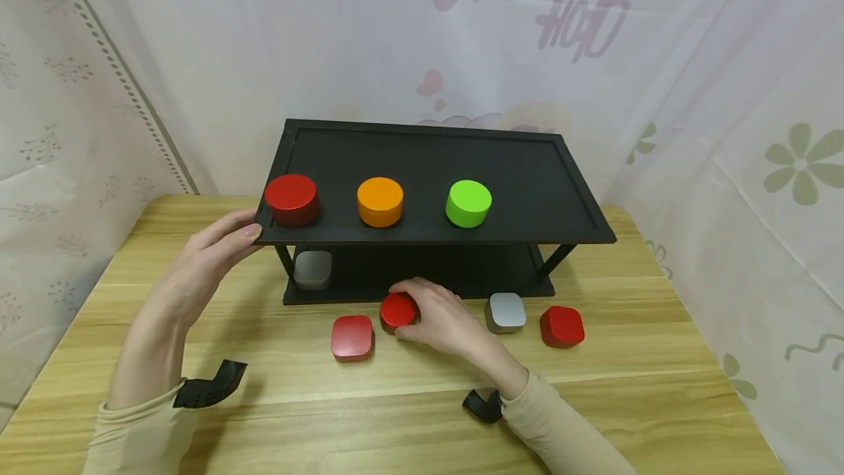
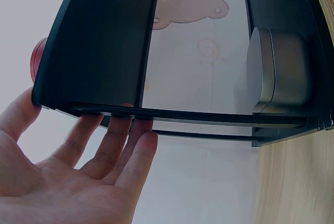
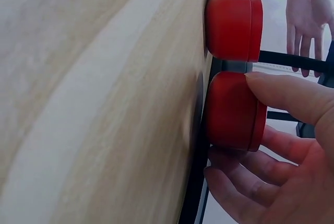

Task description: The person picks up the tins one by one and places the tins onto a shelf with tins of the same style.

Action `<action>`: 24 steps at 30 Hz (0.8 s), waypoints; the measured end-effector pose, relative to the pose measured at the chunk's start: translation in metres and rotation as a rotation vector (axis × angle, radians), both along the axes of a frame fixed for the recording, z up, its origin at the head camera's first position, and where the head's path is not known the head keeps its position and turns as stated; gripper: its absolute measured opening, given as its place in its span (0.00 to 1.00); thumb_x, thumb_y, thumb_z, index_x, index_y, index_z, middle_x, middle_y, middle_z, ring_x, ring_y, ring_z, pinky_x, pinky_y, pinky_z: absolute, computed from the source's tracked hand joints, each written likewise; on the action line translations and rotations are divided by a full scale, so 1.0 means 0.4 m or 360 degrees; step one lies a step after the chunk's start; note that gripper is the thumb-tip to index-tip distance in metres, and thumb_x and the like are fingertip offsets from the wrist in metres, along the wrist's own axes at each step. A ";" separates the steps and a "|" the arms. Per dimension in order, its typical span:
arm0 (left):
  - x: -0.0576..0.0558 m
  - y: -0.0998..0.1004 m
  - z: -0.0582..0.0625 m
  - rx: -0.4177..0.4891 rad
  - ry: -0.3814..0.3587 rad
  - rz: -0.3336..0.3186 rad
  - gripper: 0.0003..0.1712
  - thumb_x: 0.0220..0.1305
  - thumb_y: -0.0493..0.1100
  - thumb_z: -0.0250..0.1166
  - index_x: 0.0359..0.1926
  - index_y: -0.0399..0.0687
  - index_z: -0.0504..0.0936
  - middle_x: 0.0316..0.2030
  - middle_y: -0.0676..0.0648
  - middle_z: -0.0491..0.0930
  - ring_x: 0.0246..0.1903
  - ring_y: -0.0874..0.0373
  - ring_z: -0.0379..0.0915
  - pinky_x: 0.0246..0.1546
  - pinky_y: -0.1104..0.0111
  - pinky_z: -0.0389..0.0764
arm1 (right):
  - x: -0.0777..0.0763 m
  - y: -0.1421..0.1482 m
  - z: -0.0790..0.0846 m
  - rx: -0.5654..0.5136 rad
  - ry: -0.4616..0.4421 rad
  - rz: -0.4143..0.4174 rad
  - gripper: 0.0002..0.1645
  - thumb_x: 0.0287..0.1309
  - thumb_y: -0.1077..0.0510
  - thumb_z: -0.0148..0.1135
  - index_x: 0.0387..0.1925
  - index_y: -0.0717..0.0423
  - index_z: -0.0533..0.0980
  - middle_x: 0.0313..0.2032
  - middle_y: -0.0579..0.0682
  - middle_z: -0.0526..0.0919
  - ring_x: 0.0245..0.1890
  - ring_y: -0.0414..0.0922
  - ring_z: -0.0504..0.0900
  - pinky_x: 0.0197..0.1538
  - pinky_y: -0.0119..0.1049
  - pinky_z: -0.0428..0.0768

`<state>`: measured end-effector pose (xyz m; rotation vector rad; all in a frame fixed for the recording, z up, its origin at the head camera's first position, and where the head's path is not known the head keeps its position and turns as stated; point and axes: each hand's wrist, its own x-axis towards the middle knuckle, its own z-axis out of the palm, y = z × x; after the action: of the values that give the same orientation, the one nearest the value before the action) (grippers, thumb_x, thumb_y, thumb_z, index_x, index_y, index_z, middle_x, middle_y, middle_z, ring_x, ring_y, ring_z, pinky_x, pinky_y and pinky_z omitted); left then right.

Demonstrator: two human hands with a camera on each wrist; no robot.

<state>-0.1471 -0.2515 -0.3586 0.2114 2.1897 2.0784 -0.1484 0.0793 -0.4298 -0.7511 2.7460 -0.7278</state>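
Observation:
In the head view my right hand [image 1: 443, 316] holds a small round red tin [image 1: 397, 309] on the table in front of the black two-tier shelf [image 1: 422, 160]. Thumb and fingers lie on either side of the tin, as the right wrist view also shows. Just left of it sits a square red tin [image 1: 352, 336]. My left hand [image 1: 206, 259] grips the left front corner of the shelf's upper board, thumb at the top edge and fingers [image 2: 112, 148] against its side. A silver square tin [image 2: 284, 70] stands on the lower board near that end.
On the upper board stand a round red tin [image 1: 292, 200], an orange tin [image 1: 380, 201] and a green tin [image 1: 469, 204]. Right of my right hand, a silver square tin [image 1: 506, 311] and another red tin [image 1: 563, 326] sit on the wooden table [image 1: 316, 424]. Patterned curtains [image 1: 369, 35] hang behind.

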 end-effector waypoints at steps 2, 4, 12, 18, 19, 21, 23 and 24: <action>0.000 0.000 0.000 0.0001 -0.0003 0.0000 0.21 0.71 0.44 0.51 0.62 0.44 0.69 0.56 0.56 0.70 0.53 0.71 0.73 0.55 0.83 0.65 | 0.002 0.004 0.002 -0.0015 0.0002 -0.0008 0.33 0.45 0.50 0.72 0.56 0.42 0.72 0.53 0.42 0.78 0.46 0.41 0.77 0.47 0.37 0.79; 0.000 0.000 0.000 -0.0005 0.0001 0.0002 0.22 0.71 0.45 0.51 0.62 0.44 0.69 0.56 0.56 0.70 0.53 0.71 0.73 0.55 0.83 0.65 | 0.005 0.007 0.004 -0.0029 0.0000 -0.0018 0.33 0.45 0.51 0.72 0.56 0.42 0.72 0.53 0.42 0.78 0.46 0.40 0.77 0.47 0.36 0.79; 0.001 -0.002 -0.002 0.0011 -0.0009 0.0005 0.21 0.70 0.44 0.51 0.62 0.45 0.69 0.56 0.56 0.70 0.52 0.72 0.74 0.54 0.84 0.65 | 0.013 0.020 0.009 -0.0053 -0.0029 -0.0038 0.34 0.45 0.52 0.72 0.57 0.42 0.70 0.54 0.40 0.77 0.46 0.39 0.76 0.49 0.33 0.79; 0.000 -0.002 -0.003 0.0031 -0.0011 0.0005 0.22 0.70 0.44 0.51 0.62 0.45 0.69 0.56 0.56 0.71 0.52 0.72 0.74 0.54 0.84 0.65 | 0.019 0.030 0.011 -0.0070 -0.0027 -0.0052 0.35 0.46 0.51 0.72 0.57 0.42 0.70 0.54 0.39 0.77 0.46 0.38 0.76 0.48 0.33 0.79; 0.000 -0.002 -0.003 0.0025 -0.0010 0.0004 0.22 0.70 0.44 0.51 0.62 0.45 0.69 0.56 0.56 0.70 0.52 0.72 0.74 0.54 0.84 0.65 | 0.020 0.032 0.012 -0.0074 -0.0022 -0.0056 0.35 0.45 0.51 0.72 0.57 0.42 0.70 0.53 0.39 0.77 0.46 0.38 0.76 0.48 0.33 0.78; -0.001 -0.002 -0.003 0.0019 -0.0008 0.0003 0.22 0.70 0.44 0.51 0.62 0.45 0.69 0.57 0.56 0.70 0.52 0.72 0.74 0.54 0.84 0.65 | 0.023 0.036 0.013 -0.0085 -0.0010 -0.0065 0.35 0.45 0.51 0.72 0.57 0.41 0.70 0.54 0.39 0.77 0.46 0.38 0.76 0.49 0.33 0.78; -0.001 -0.002 -0.003 0.0003 -0.0004 0.0003 0.22 0.70 0.44 0.51 0.62 0.45 0.69 0.57 0.56 0.70 0.52 0.72 0.74 0.54 0.84 0.65 | 0.027 0.040 0.016 -0.0097 0.0000 -0.0080 0.35 0.45 0.51 0.72 0.57 0.41 0.70 0.54 0.39 0.77 0.46 0.38 0.76 0.49 0.34 0.78; -0.001 -0.002 -0.003 -0.0008 -0.0002 0.0004 0.22 0.70 0.45 0.51 0.63 0.45 0.69 0.57 0.56 0.70 0.53 0.72 0.73 0.54 0.84 0.65 | 0.029 0.043 0.018 -0.0105 0.0007 -0.0087 0.35 0.44 0.51 0.72 0.57 0.41 0.70 0.54 0.38 0.77 0.47 0.38 0.76 0.50 0.34 0.78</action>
<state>-0.1477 -0.2523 -0.3597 0.2071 2.1954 2.0740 -0.1368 0.0965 -0.4228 -0.6942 2.7687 -0.8321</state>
